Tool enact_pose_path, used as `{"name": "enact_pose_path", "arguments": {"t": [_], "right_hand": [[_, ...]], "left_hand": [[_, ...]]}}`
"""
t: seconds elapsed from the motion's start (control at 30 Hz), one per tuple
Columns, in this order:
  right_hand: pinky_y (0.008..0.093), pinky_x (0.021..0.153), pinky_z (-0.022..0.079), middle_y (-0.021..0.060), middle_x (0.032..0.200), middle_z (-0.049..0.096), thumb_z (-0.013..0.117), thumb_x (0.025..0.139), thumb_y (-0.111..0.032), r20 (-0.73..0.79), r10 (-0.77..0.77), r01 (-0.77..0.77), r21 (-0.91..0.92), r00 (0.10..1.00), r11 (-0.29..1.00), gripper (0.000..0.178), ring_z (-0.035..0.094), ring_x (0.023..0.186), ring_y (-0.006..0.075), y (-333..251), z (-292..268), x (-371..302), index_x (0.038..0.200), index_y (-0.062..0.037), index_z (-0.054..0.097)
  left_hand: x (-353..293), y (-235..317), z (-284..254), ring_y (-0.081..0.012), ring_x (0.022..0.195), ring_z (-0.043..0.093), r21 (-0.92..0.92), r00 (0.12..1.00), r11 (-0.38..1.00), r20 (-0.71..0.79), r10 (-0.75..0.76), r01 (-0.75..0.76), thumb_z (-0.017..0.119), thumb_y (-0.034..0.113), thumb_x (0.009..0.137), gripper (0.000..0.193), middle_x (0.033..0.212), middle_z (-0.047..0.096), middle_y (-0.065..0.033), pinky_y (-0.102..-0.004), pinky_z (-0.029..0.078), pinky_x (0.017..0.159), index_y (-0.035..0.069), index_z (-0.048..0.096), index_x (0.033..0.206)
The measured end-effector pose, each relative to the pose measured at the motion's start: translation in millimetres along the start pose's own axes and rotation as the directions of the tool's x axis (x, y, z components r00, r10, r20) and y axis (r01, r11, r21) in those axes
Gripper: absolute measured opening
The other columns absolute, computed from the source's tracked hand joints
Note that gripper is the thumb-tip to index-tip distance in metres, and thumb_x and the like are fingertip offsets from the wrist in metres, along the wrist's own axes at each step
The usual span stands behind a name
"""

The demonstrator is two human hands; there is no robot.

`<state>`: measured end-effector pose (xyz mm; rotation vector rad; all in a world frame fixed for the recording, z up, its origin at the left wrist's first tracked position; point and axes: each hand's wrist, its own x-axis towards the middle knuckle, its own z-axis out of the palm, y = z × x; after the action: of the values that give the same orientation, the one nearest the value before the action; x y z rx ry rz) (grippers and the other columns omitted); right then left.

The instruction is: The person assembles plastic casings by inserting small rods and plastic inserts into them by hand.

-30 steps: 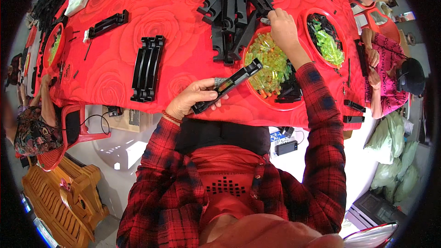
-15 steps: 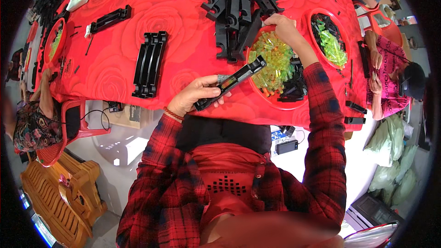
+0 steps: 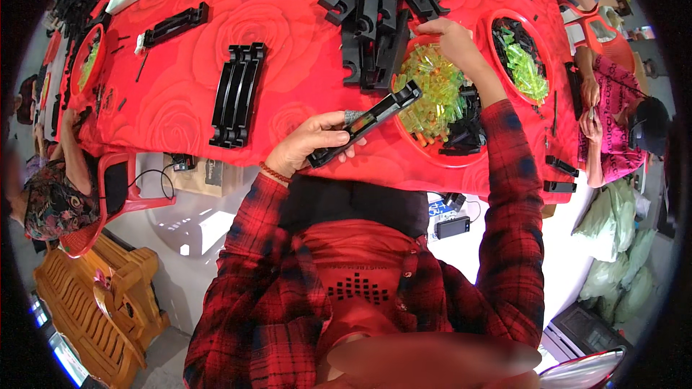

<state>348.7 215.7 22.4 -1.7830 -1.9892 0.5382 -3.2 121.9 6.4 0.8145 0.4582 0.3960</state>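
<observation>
- Left hand (image 3: 317,140), at the centre of the frame, pinches the lower end of a long, narrow, black plastic holder (image 3: 375,119) between thumb and fingers; a grey wrap covers one fingertip.
- The long, narrow, black plastic holder is tilted, its free upper end pointing right, over the near-left rim of a round red plastic bowl (image 3: 461,161).
- Right hand (image 3: 450,42), in the upper centre-right of the frame, reaches over that bowl's far rim, its fingers bent beside a loose heap of black plastic holders (image 3: 369,11); whether it pinches anything cannot be told.
- Yellow-green translucent pieces (image 3: 427,86) fill most of the bowl, with small black pieces (image 3: 467,130) at its right side and a few orange bits (image 3: 424,139) near its lower edge.
- A second red bowl (image 3: 494,57), right of the right hand, contains black and green pieces.
- Three black holders side by side (image 3: 238,94) lie left of centre on the desk (image 3: 162,112), under a red rose-patterned cloth.
- One separate black holder (image 3: 175,25) lies in the upper left.
- A co-worker in a pink patterned top (image 3: 613,108) sits at the right edge.
</observation>
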Motion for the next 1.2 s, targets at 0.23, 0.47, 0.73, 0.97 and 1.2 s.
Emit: {"name": "enact_pose_path", "arguments": {"t": [0.23, 0.47, 0.73, 0.97, 1.2], "right_hand": [[0.0301, 0.091, 0.051, 0.0117, 0.111, 0.07, 0.05, 0.093, 0.0, -0.256, 0.008, 0.022, 0.112, 0.967, 0.993, 0.031, 0.068, 0.097, 0.0203, 13.3, -35.8, -35.9, 0.119, -0.0027, 0.068], [0.0262, 0.073, 0.051, 0.0076, 0.093, 0.07, 0.06, 0.096, -0.01, -0.363, 0.264, -0.099, 0.415, 0.894, 0.904, 0.024, 0.065, 0.081, 0.0125, 21.3, -36.6, -120.0, 0.115, 0.0024, 0.065], [0.0329, 0.065, 0.05, 0.0129, 0.082, 0.065, 0.064, 0.092, -0.007, -0.51, 0.089, -0.081, 0.037, 0.856, 0.996, 0.012, 0.061, 0.069, 0.0232, -11.4, -12.4, -188.4, 0.102, -0.0023, 0.068], [0.0412, 0.077, 0.041, 0.0096, 0.091, 0.066, 0.064, 0.091, -0.014, -0.559, -0.013, -0.174, -0.279, 0.829, 0.944, 0.011, 0.063, 0.083, 0.0289, -16.2, 6.5, -198.6, 0.1, -0.0093, 0.069], [0.0422, 0.078, 0.039, 0.0085, 0.091, 0.064, 0.07, 0.088, -0.021, -0.527, 0.004, -0.204, -0.322, 0.85, 0.925, 0.016, 0.062, 0.085, 0.0279, -37.8, 14.5, -213.0, 0.1, -0.0104, 0.067]], "left_hand": [[-0.3, 1.0, 3.4, -0.014, 0.083, 0.066, 0.053, 0.998, 0.998, -0.049, 0.029, -0.026, 0.064, 0.024, 0.092, 0.056, 0.108, 0.068, -0.0136, -0.0267, 0.054, 0.072, -0.003, 0.05, 0.138], [-5.6, -10.5, 13.0, -0.0126, 0.085, 0.064, 0.08, 0.979, 0.991, -0.163, 0.121, -0.109, 0.064, 0.016, 0.092, 0.051, 0.112, 0.066, -0.012, -0.0246, 0.052, 0.075, -0.001, 0.05, 0.139], [-31.7, -49.7, 50.5, -0.0117, 0.085, 0.064, 0.108, 0.934, 0.973, -0.277, 0.227, -0.204, 0.066, 0.011, 0.091, 0.055, 0.115, 0.065, -0.0089, -0.0246, 0.05, 0.07, 0.004, 0.047, 0.143], [-44.0, -73.0, 73.8, -0.0136, 0.088, 0.063, 0.075, 0.928, 0.982, -0.322, 0.19, -0.175, 0.06, 0.01, 0.093, 0.051, 0.116, 0.064, -0.0111, -0.0269, 0.049, 0.071, 0.003, 0.047, 0.142], [-47.7, -82.0, 79.3, -0.0109, 0.087, 0.063, 0.009, 0.939, 0.988, -0.308, 0.151, -0.155, 0.065, 0.01, 0.092, 0.053, 0.117, 0.064, -0.0071, -0.024, 0.049, 0.07, 0.006, 0.047, 0.142]]}}
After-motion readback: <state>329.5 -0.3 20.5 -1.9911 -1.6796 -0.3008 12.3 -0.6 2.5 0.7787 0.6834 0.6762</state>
